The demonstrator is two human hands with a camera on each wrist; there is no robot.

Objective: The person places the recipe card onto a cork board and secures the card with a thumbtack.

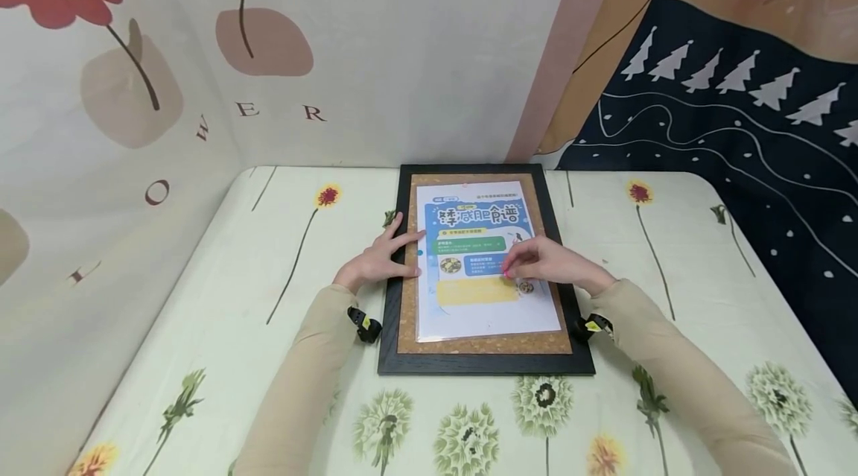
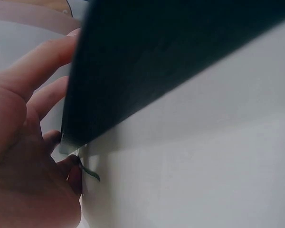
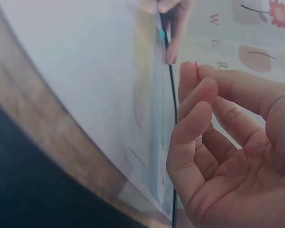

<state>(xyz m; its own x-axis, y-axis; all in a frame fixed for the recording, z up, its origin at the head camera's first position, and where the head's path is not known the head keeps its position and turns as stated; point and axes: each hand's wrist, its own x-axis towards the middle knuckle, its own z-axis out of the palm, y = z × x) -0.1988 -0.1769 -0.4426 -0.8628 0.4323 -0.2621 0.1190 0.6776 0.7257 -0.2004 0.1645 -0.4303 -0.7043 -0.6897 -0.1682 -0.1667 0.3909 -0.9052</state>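
Note:
A printed poster [image 1: 462, 321] with blue, green and yellow blocks lies on a cork board [image 1: 407, 319] in a black frame [image 1: 485, 364]. Over the poster's right half, my right hand [image 1: 548, 264] pinches a small pink push pin [image 3: 196, 64] between thumb and index finger; the fingertips hide most of it. My left hand [image 1: 377, 261] reaches across the frame's left side, fingers spread and fingertips on the poster's left edge. In the left wrist view the dark frame side [image 2: 133, 71] covers those fingertips. Between them sits a small blue pin [image 1: 420, 252].
The board lies on a table with a flower-print cloth [image 1: 281, 386]. Behind it hangs a pale curtain [image 1: 402, 51] with flowers and letters, and at the right a dark cloth [image 1: 670, 126] with white trees. Both forearms wear dark wrist straps [image 1: 364, 325].

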